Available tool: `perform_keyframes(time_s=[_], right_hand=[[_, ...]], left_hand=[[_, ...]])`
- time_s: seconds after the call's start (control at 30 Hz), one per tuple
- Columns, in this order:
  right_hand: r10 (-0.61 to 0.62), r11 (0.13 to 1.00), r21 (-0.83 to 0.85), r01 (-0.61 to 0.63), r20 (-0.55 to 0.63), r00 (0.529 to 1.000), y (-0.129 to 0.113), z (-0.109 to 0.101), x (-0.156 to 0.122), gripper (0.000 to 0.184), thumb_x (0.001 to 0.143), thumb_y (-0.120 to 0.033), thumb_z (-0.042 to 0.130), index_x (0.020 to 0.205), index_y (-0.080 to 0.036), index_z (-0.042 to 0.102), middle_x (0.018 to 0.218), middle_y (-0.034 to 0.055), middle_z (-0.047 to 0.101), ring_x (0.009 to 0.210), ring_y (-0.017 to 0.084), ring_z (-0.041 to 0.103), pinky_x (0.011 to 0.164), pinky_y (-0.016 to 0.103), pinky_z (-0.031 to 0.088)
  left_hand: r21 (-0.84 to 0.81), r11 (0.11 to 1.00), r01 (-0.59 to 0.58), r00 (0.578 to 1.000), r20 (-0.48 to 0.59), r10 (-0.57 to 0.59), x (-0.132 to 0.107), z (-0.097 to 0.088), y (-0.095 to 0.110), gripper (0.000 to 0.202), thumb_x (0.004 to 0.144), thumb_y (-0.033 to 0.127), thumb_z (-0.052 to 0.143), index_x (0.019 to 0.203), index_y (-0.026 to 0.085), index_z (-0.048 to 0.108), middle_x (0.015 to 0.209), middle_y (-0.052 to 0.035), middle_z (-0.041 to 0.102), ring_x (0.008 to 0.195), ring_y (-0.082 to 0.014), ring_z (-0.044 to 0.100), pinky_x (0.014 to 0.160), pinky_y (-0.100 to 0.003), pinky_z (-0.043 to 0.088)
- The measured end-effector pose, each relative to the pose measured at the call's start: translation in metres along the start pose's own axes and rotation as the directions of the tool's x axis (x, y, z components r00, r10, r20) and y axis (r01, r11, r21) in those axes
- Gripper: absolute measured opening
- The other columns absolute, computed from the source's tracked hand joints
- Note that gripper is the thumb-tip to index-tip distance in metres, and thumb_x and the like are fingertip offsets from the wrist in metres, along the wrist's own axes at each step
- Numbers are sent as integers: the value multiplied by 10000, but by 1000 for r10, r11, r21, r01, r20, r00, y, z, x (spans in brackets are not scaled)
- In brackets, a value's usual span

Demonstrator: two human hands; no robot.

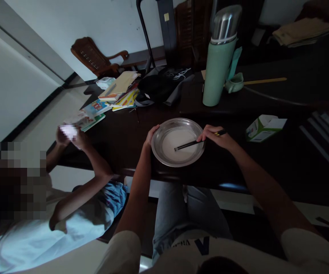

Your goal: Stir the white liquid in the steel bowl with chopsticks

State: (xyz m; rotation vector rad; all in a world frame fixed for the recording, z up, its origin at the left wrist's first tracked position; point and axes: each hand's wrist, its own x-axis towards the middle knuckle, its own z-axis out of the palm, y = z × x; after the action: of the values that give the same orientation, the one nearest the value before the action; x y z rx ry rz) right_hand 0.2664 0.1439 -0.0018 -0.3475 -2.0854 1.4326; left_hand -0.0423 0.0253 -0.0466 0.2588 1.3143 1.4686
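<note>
A round metal plate (160,154) with pale white contents sits on the dark table (118,140) in front of me. My left hand (150,137) grips the plate's left rim, fingers curled on the edge. My right hand (217,136) is closed on a pair of dark chopsticks (191,144), held at the plate's right rim. Their tips reach down into the white contents near the plate's middle.
A green thermos (218,64) stands behind the plate, with a green cup (234,83) and a wooden stick (264,80) beside it. A small open box (263,127) lies to the right. Books (118,93) and a black bag (158,85) lie at the back left. Another person sits at my left, holding a small bright object (69,131).
</note>
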Motion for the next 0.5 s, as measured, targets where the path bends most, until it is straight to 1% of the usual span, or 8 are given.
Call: perform_keyframes(time_s=[0.07,0.13,0.2,0.27,0.33,0.37,0.47,0.5], right_hand=[[-22,995,-96,22,-6,1000,2,4,1,421,916,-601,559,691,-276,706,817,27,782,819,228,632,801,397,491],[-40,989,-146,25,-103,994,4,0,2,423,919,-600,556,682,-282,705,824,25,783,828,230,625,818,401,478],[-41,993,-119,13,-235,971,4,-9,2,486,914,-630,542,616,-268,669,752,33,766,787,227,643,833,409,471],[-19,999,-31,10,-307,951,2,-17,2,552,897,-672,531,550,-253,623,649,36,729,690,217,652,807,411,477],[4,999,50,10,-280,960,-1,-20,1,588,885,-700,521,519,-247,601,588,36,701,611,209,644,758,408,484],[8,998,69,8,-228,974,-3,-18,1,594,885,-704,514,518,-245,602,586,39,702,603,210,643,743,408,485],[-12,1000,28,13,-32,999,-4,-4,1,553,901,-677,513,574,-249,638,670,44,747,703,225,657,778,415,485],[-26,1000,-5,26,3,1000,-3,0,2,520,906,-655,525,605,-253,660,716,43,764,742,227,651,790,415,485]], left_hand=[[-11,1000,14,1000,-9,-14,0,1,1,242,891,337,574,916,168,745,646,-19,727,651,-201,709,692,-309,571],[-29,999,14,1000,-8,-14,0,3,2,245,898,326,560,907,166,745,660,-22,734,662,-202,716,697,-309,571],[-38,999,17,1000,-3,-18,-1,5,2,249,902,317,549,916,168,749,665,-22,738,687,-208,725,715,-313,571],[-38,999,26,1000,1,-26,-4,7,4,264,910,314,535,929,164,752,639,-20,728,670,-206,721,706,-309,569],[-36,999,31,999,12,-31,-7,10,6,284,922,313,517,941,154,751,621,-19,722,637,-199,711,679,-300,567],[-39,999,31,999,19,-30,-8,11,7,291,926,307,505,943,150,750,618,-19,722,623,-196,707,665,-298,568],[-54,998,14,999,36,-13,-9,13,9,289,924,274,485,945,152,746,612,-13,720,610,-190,703,642,-291,567],[-58,998,10,999,33,-8,-9,12,9,281,920,269,489,937,155,745,607,-11,717,603,-187,700,636,-288,564]])
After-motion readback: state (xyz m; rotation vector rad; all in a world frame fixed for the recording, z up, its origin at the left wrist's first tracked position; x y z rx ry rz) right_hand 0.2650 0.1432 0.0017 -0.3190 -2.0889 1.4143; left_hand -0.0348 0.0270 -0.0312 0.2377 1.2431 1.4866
